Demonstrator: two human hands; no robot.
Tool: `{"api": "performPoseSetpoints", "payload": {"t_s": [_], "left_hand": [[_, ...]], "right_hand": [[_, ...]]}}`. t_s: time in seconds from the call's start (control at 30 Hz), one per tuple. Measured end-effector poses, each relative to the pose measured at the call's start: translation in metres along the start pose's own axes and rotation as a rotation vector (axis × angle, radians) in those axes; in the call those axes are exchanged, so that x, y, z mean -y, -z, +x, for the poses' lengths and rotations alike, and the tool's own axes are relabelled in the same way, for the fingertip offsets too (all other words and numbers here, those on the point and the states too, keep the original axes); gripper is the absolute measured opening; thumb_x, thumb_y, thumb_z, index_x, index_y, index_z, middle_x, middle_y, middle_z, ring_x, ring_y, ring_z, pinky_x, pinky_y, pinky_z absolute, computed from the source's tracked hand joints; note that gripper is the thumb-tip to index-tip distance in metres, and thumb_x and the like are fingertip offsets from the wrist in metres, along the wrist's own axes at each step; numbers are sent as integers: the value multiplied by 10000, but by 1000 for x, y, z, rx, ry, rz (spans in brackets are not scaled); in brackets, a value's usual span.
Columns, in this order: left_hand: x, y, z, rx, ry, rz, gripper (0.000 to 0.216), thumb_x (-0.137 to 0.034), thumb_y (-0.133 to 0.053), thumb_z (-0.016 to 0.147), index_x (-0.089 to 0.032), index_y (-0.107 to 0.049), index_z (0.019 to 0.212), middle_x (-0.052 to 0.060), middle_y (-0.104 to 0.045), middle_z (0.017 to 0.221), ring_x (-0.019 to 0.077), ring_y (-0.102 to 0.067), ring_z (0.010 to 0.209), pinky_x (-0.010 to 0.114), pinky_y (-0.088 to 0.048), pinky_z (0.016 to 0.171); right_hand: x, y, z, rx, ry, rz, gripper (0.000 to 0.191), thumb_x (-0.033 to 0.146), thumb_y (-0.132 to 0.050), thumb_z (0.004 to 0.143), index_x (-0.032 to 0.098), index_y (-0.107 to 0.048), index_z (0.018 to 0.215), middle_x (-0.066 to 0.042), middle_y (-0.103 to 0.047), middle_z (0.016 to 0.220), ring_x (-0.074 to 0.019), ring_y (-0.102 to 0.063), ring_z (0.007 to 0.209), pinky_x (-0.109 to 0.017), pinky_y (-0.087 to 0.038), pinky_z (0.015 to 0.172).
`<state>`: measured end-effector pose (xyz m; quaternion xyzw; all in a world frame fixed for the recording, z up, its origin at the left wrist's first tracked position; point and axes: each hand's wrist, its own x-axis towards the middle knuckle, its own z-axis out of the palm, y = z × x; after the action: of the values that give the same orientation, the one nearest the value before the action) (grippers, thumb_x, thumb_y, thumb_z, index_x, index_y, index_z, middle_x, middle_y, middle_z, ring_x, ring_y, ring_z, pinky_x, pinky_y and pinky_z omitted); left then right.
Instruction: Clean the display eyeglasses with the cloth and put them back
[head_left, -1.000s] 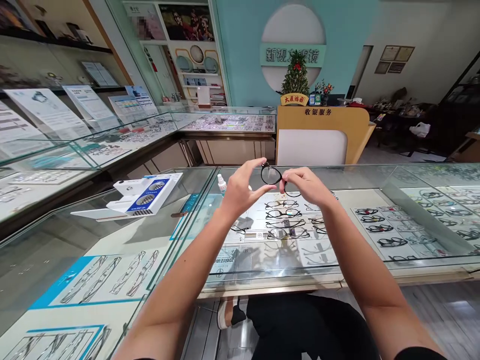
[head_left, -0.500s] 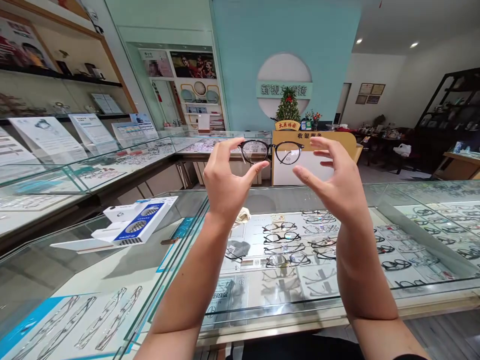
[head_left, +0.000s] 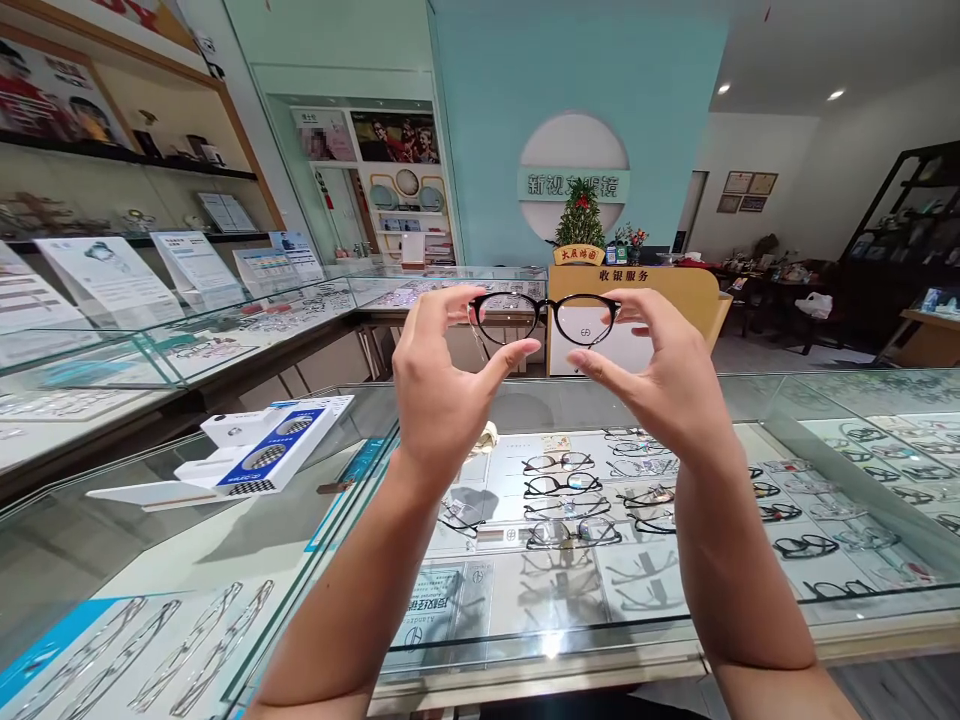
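Observation:
I hold a pair of black-rimmed glasses (head_left: 545,317) up in front of me, lenses facing me and level. My left hand (head_left: 439,385) pinches the left rim between thumb and fingers. My right hand (head_left: 660,375) pinches the right rim the same way. Both hands hover above the glass display counter (head_left: 570,640), which shows rows of spectacle frames (head_left: 570,495) under its top.
A white and blue box (head_left: 251,455) lies on the counter to my left. A crumpled cloth (head_left: 486,436) sits on the glass behind my left wrist. More glass cases line the left wall. A cashier desk (head_left: 637,310) with a small tree stands ahead.
Both hands rose from low over the counter, turning the glasses level. My right hand, which was off the frame half a second ago, has closed on the right rim.

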<state>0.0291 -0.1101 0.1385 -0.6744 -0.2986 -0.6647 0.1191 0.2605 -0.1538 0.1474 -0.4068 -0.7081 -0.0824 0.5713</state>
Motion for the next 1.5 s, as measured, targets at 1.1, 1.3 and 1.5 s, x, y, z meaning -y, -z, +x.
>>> {"api": "performPoseSetpoints", "payload": {"t_s": [1.1,1.3,1.5], "left_hand": [[3,-7,-2,-34,-11,-97,554,-624,-900,915,-302,-717,1327,60,-774,1230,255,-775,1064,453,-635,1028],[-7,-6,-5,-59,-62,-72,522,-565,-912,924,-298,-711,1325,56,-772,1227,252,-761,1060,453,-623,1031],[-10,-4,-5,-48,-51,-64,497,-575,-872,960,-296,-700,1333,67,-765,1219,265,-745,1097,474,-615,1050]], "right_hand": [[-2,-3,0,14,-153,-21,647,787,-744,957,264,-643,1324,-127,-778,1316,-321,-768,1152,-540,-613,1040],[-3,-1,-1,34,-154,-15,642,801,-714,965,266,-658,1315,-132,-786,1308,-317,-776,1116,-523,-625,1008],[-3,-1,0,68,-153,-16,625,795,-693,983,271,-655,1322,-124,-798,1269,-306,-772,1078,-484,-626,942]]}}
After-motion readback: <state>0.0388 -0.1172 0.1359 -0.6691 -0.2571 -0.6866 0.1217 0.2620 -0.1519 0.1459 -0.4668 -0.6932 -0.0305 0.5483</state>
